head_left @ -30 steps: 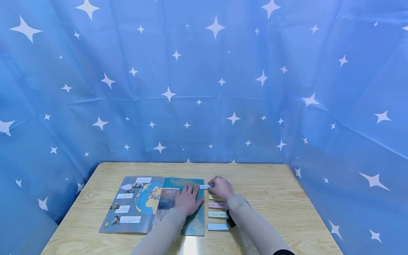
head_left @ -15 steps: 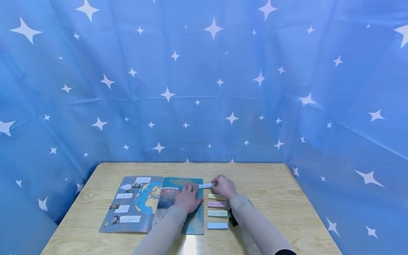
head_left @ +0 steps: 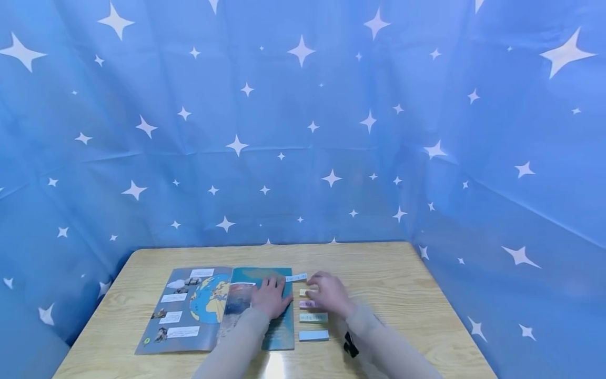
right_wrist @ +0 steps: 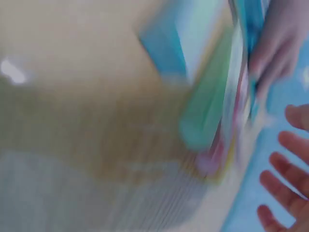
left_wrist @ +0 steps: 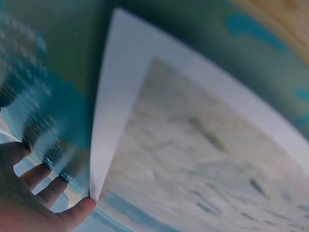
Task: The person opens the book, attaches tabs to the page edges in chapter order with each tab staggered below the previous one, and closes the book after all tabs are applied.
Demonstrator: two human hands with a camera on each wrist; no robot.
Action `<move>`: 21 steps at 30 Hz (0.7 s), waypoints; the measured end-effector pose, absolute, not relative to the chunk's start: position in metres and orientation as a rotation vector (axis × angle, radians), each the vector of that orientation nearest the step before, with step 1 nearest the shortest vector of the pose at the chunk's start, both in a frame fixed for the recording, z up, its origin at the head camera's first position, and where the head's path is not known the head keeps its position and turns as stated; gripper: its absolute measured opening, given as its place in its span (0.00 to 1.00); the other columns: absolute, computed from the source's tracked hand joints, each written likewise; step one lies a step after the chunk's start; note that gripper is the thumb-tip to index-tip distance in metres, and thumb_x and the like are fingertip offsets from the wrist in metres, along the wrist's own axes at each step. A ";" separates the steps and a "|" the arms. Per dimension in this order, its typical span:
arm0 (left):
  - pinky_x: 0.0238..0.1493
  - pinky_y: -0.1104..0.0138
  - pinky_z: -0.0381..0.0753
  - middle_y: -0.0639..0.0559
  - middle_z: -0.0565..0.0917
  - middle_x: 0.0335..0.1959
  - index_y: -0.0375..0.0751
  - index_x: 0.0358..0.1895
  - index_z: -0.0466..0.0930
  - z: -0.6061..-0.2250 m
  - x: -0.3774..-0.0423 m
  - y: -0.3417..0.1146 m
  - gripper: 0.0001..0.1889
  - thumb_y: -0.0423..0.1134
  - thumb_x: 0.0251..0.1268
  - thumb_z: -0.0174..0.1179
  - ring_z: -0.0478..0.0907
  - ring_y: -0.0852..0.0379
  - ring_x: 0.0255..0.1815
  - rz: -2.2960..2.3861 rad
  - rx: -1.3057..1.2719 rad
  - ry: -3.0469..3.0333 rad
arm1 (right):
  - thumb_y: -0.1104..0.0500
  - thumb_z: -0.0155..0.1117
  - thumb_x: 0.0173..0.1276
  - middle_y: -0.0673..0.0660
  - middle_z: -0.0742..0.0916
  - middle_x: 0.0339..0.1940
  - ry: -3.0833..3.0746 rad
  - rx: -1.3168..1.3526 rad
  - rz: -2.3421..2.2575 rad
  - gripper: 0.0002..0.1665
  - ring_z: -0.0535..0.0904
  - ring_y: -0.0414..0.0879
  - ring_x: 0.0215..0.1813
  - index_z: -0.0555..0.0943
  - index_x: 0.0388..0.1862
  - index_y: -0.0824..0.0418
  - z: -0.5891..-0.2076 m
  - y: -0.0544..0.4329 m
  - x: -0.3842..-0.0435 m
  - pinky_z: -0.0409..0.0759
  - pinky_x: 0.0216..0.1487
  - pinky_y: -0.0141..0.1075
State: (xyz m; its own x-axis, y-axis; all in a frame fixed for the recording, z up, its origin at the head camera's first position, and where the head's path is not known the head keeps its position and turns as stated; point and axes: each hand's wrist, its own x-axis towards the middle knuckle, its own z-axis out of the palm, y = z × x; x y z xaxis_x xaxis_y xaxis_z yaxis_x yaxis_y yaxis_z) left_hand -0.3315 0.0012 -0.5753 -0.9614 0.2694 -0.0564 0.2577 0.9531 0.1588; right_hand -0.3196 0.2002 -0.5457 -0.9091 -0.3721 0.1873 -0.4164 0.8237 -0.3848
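An open picture booklet [head_left: 284,337] lies on the table, a globe printed across its left page. My left hand [head_left: 271,298] rests flat on the right page, fingers spread; the left wrist view shows its fingertips on the page's printed surface. A pale blue sticky strip [head_left: 297,277] with writing juts out past that page's upper right edge. Just right of it, my right hand [head_left: 330,293] hovers over the yellow strip pad [head_left: 303,292] and pink strip pad [head_left: 307,304], partly hiding them. Its fingers [right_wrist: 285,188] are loosely bent and apart, with nothing between them.
Below the pink pad lie a green strip pad [head_left: 313,317] and a blue strip pad [head_left: 313,336], in a column beside the booklet. A dark object [head_left: 350,345] sits by the right wrist. A starry blue curtain [head_left: 284,121] stands behind the wooden table [head_left: 379,263].
My right hand has let go of the blue strip and moved down toward the yellow and pink pads. The strip stays at the page edge. The left hand keeps its place; the head view has shifted.
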 end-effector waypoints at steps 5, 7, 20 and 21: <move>0.60 0.40 0.66 0.45 0.68 0.68 0.50 0.72 0.65 -0.576 -0.331 -0.001 0.35 0.65 0.68 0.49 0.63 0.43 0.68 0.224 0.426 3.038 | 0.44 0.67 0.63 0.56 0.84 0.55 -2.913 0.909 0.371 0.22 0.78 0.51 0.58 0.86 0.49 0.57 -0.537 0.177 -0.263 0.74 0.55 0.59; 0.60 0.40 0.66 0.45 0.67 0.69 0.51 0.73 0.65 -0.577 -0.331 -0.001 0.35 0.65 0.68 0.49 0.62 0.42 0.68 0.223 0.431 3.040 | 0.38 0.66 0.62 0.56 0.82 0.59 -2.933 1.023 0.264 0.29 0.76 0.49 0.61 0.84 0.54 0.56 -0.535 0.167 -0.240 0.75 0.55 0.59; 0.58 0.30 0.61 0.40 0.66 0.70 0.48 0.71 0.66 -0.573 -0.323 0.004 0.33 0.60 0.69 0.52 0.60 0.37 0.70 0.300 0.387 3.036 | 0.28 0.57 0.62 0.61 0.76 0.66 -3.107 1.169 0.031 0.48 0.70 0.48 0.68 0.75 0.64 0.66 -0.542 0.126 -0.197 0.75 0.60 0.42; 0.58 0.30 0.61 0.40 0.66 0.69 0.48 0.71 0.67 -0.571 -0.322 0.003 0.32 0.60 0.69 0.52 0.60 0.37 0.70 0.299 0.396 3.036 | 0.28 0.57 0.62 0.60 0.76 0.66 -3.112 1.163 0.023 0.48 0.70 0.47 0.68 0.75 0.64 0.65 -0.542 0.126 -0.197 0.75 0.60 0.42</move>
State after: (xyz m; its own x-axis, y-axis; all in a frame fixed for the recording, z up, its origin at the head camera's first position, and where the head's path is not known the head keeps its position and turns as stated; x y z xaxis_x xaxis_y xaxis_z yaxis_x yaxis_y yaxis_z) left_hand -0.3222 0.0035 -0.5714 -0.9648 0.2601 -0.0394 0.2474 0.9481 0.1998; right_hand -0.1967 0.1260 -0.5421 -0.7405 -0.6519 -0.1632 -0.6494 0.7566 -0.0760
